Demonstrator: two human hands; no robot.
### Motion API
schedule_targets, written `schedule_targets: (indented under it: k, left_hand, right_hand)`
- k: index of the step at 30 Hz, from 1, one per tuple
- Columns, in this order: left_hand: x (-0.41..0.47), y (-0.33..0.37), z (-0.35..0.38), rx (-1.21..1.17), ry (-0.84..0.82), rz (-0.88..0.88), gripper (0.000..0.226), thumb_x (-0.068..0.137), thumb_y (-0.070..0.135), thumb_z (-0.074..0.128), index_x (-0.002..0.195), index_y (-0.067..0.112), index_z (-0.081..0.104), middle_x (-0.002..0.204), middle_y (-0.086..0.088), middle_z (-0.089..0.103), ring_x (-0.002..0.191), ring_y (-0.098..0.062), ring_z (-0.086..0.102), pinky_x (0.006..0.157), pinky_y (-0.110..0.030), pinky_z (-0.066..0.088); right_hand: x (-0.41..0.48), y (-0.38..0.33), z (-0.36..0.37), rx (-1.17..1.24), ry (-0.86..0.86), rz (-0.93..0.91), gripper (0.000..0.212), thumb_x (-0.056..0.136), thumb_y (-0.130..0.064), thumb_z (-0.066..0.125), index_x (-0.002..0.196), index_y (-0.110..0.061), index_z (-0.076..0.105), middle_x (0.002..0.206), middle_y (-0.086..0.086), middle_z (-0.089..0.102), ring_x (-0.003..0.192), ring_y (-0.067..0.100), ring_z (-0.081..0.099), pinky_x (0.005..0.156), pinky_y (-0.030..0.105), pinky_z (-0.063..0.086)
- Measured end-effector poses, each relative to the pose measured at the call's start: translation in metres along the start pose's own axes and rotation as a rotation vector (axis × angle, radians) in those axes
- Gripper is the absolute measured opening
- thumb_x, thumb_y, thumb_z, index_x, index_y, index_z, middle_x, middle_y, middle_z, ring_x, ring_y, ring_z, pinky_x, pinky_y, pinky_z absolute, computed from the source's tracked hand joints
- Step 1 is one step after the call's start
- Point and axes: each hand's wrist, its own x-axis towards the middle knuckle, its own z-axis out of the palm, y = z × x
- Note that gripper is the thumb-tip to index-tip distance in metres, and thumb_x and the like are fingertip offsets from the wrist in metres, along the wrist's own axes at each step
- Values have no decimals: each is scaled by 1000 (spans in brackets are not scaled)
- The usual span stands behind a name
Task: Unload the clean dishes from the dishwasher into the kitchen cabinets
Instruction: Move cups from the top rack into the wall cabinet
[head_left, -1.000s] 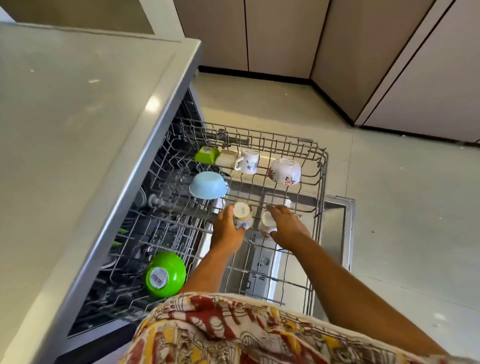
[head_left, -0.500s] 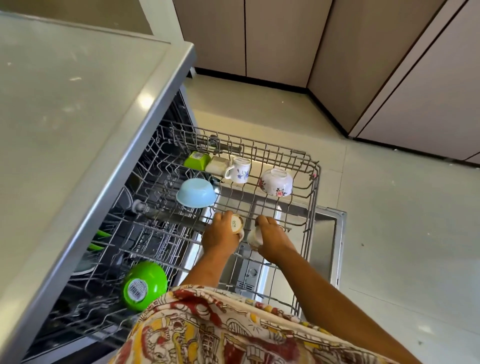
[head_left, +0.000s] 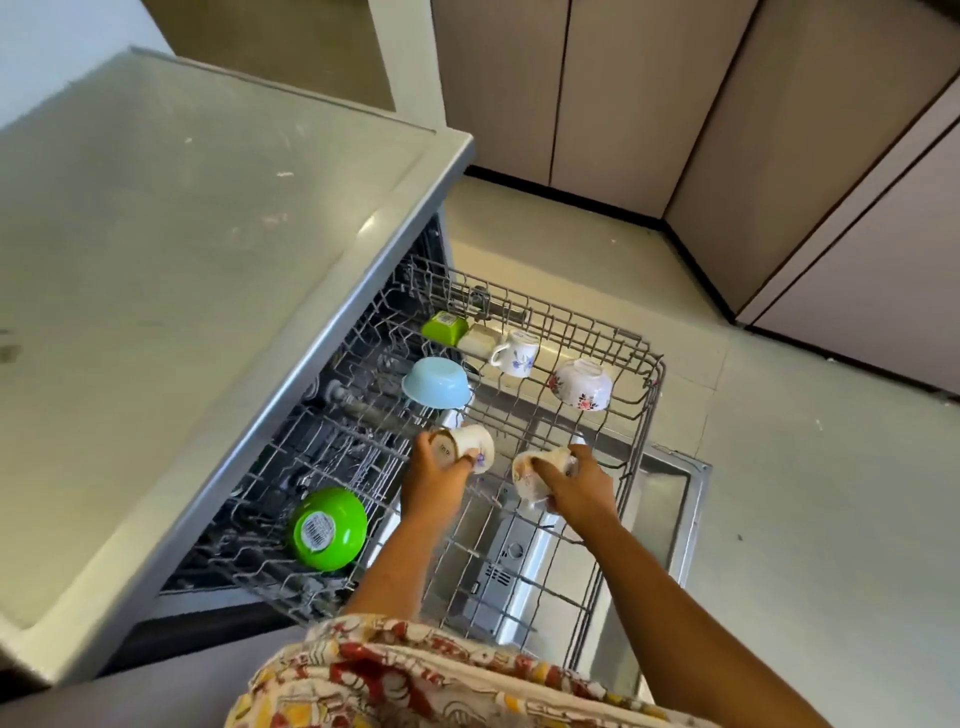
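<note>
Mid-frame, left hand (head_left: 435, 480) clasps a tilted cup (head_left: 468, 439), right hand (head_left: 579, 486) a second cup (head_left: 532, 470); a slipping grip could chip either against the rack (head_left: 652, 410).

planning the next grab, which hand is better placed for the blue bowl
Left, probably: the left hand, holding a cup, is nearest the blue bowl; the right hand, also holding a cup, is farther off.

A home kitchen: a pulled-out dishwasher rack (head_left: 613, 332) carrying a blue bowl (head_left: 435, 383) and a flowered cup (head_left: 515, 353) juts from under a pale countertop (head_left: 182, 260), beige cabinet doors (head_left: 613, 93) lining the tiled floor (head_left: 831, 519).
</note>
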Motion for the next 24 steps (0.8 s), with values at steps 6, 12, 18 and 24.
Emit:
schedule_targets:
  k: [6,12,18,24]
  left_hand:
    - [-44,-18,-43,-193,106,-126,46,86,29,65,124,15,42,124,-12,57,105,-31,57,86,-39,51]
    - [-84,-50,-85,-422,160,-217,40,84,29,68,116,19,46,115,-15,60,101,-36,61,85,-49,54]
    - [-143,-86,-125,-578,237,-180,29,86,26,67,107,21,49,97,-6,62,75,-21,64,62,-36,56]
    - [-236,-133,-184,-605,278,-206,27,86,31,66,98,12,51,92,-10,62,68,-19,59,61,-31,51]
  right_hand:
    - [-32,-19,16,79,-38,28,57,82,-33,71,129,-11,47,118,13,60,93,30,64,68,39,60]
    - [-76,-30,48,191,-77,55,46,85,-40,65,116,-9,52,91,9,61,64,19,60,60,36,57]
    - [-132,-20,78,586,-185,229,35,93,-41,54,108,-9,55,73,12,62,49,17,54,39,19,43]
    - [-233,-19,111,609,-316,309,47,96,-50,40,82,-8,56,52,7,56,25,9,41,29,12,34]
